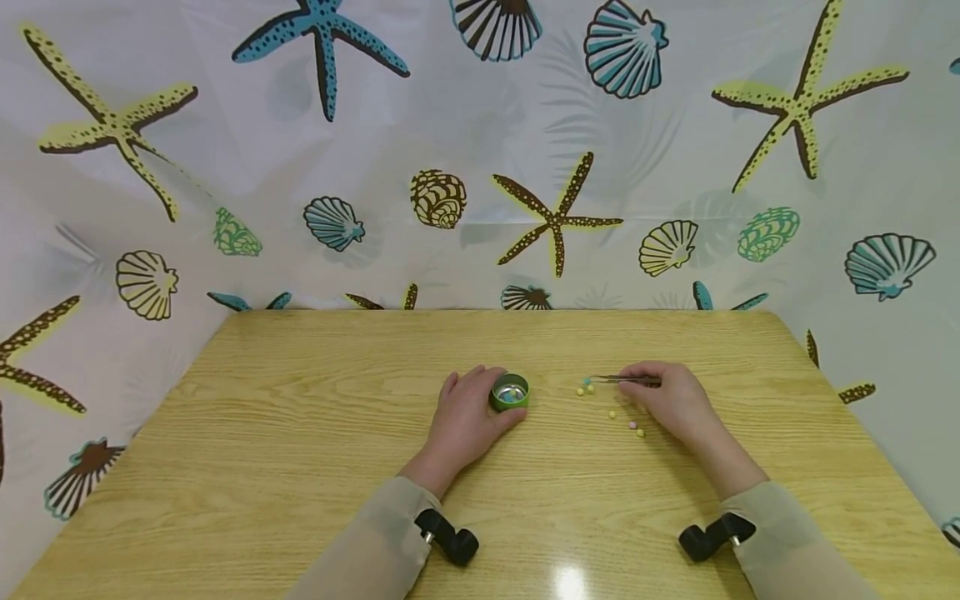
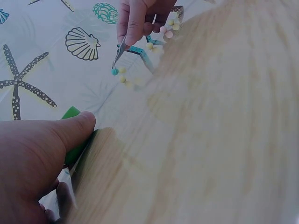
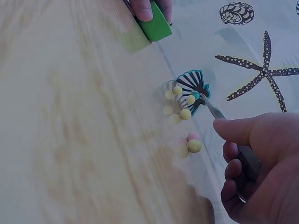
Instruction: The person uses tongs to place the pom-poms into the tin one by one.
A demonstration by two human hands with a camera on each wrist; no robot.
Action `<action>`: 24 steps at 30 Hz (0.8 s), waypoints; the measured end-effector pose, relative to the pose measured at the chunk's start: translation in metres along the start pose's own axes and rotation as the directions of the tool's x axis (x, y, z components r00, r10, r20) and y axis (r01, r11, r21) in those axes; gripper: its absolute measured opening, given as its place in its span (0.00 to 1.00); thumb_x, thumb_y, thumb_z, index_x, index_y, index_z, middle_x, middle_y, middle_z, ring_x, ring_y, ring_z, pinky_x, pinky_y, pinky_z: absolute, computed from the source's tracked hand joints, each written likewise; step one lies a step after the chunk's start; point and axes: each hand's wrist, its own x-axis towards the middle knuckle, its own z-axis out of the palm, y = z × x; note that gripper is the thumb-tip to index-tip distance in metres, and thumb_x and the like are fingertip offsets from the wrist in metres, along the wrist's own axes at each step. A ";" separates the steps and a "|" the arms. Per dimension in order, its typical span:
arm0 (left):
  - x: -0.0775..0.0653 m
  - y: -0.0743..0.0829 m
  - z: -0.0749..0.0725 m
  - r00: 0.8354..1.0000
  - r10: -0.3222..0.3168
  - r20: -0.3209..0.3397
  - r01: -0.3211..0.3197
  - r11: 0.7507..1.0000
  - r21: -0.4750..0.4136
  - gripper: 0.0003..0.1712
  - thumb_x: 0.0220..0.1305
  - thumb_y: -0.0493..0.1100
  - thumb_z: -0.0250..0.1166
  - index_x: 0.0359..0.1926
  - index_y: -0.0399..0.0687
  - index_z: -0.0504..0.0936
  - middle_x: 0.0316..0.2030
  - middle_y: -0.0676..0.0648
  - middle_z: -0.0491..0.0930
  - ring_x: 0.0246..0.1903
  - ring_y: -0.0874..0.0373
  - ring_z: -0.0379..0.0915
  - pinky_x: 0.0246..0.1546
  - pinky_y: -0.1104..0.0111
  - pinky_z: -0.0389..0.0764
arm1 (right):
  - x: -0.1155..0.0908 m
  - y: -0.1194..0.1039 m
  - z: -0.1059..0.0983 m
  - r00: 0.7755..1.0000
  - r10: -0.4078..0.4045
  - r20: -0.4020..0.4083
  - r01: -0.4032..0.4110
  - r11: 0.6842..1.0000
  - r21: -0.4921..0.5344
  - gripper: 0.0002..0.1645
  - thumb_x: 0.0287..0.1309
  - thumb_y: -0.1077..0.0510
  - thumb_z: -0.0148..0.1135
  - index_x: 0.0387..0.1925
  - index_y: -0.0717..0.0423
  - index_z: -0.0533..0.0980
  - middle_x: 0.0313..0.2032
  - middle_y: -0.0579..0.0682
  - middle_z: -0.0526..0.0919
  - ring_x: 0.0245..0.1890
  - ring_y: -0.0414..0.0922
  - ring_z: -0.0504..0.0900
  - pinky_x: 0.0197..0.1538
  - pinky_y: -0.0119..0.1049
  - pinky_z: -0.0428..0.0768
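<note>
Head: below centre, a green tin (image 1: 513, 406) is gripped by the left hand (image 1: 467, 423); rightward, tweezers (image 1: 628, 379) are pinched by the right hand (image 1: 678, 402), a blue bead (image 1: 587, 381) at the tips. Left wrist: the tin is partly hidden, left. Right wrist: yellow beads (image 3: 185, 114) are seen right of centre.

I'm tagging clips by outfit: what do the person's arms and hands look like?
The left sleeve and right sleeve are plain pale beige, reaching the wrists. Each cuff carries a black, knobbly fitting: left fitting, right fitting. The left hand and right hand are ungloved.
</note>
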 end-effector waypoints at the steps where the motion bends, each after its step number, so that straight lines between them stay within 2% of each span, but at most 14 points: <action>1: 0.000 0.000 0.000 1.000 0.000 0.000 0.000 1.000 0.000 0.39 0.72 0.57 0.78 0.74 0.43 0.78 0.70 0.40 0.80 0.79 0.40 0.65 0.83 0.41 0.49 | 0.000 -0.001 0.000 1.000 0.005 0.001 -0.005 1.000 0.011 0.15 0.77 0.55 0.71 0.56 0.59 0.89 0.53 0.58 0.90 0.53 0.55 0.85 0.57 0.51 0.82; 10: 0.000 -0.001 0.001 1.000 0.001 0.000 -0.001 1.000 0.003 0.39 0.72 0.57 0.78 0.74 0.43 0.79 0.70 0.40 0.80 0.79 0.40 0.65 0.83 0.40 0.50 | -0.001 -0.003 -0.001 0.999 0.037 0.032 -0.039 0.997 0.072 0.16 0.78 0.54 0.71 0.57 0.60 0.88 0.55 0.58 0.90 0.56 0.55 0.85 0.61 0.52 0.81; 14: 0.000 0.000 0.001 1.000 -0.004 0.004 0.004 1.000 0.001 0.39 0.72 0.57 0.78 0.74 0.43 0.78 0.70 0.40 0.80 0.79 0.40 0.65 0.83 0.40 0.49 | -0.002 -0.001 -0.001 0.999 0.016 0.029 -0.017 0.999 0.029 0.14 0.76 0.56 0.72 0.55 0.61 0.88 0.52 0.58 0.90 0.54 0.56 0.86 0.60 0.55 0.83; 20: 0.000 0.000 0.001 1.000 -0.007 0.005 0.007 1.000 0.001 0.40 0.72 0.57 0.78 0.75 0.43 0.78 0.71 0.40 0.80 0.79 0.40 0.65 0.84 0.41 0.49 | -0.001 0.003 -0.001 1.000 -0.004 -0.013 0.003 0.997 -0.078 0.12 0.76 0.54 0.72 0.54 0.56 0.90 0.52 0.57 0.91 0.52 0.56 0.87 0.57 0.56 0.83; 24: 0.000 0.000 0.001 1.000 -0.007 0.006 0.007 1.000 0.001 0.40 0.72 0.57 0.78 0.75 0.43 0.78 0.71 0.40 0.80 0.79 0.40 0.65 0.84 0.41 0.49 | 0.000 0.003 -0.002 0.999 -0.006 -0.037 0.004 0.998 -0.068 0.15 0.77 0.53 0.71 0.55 0.57 0.89 0.53 0.58 0.90 0.52 0.56 0.86 0.56 0.56 0.82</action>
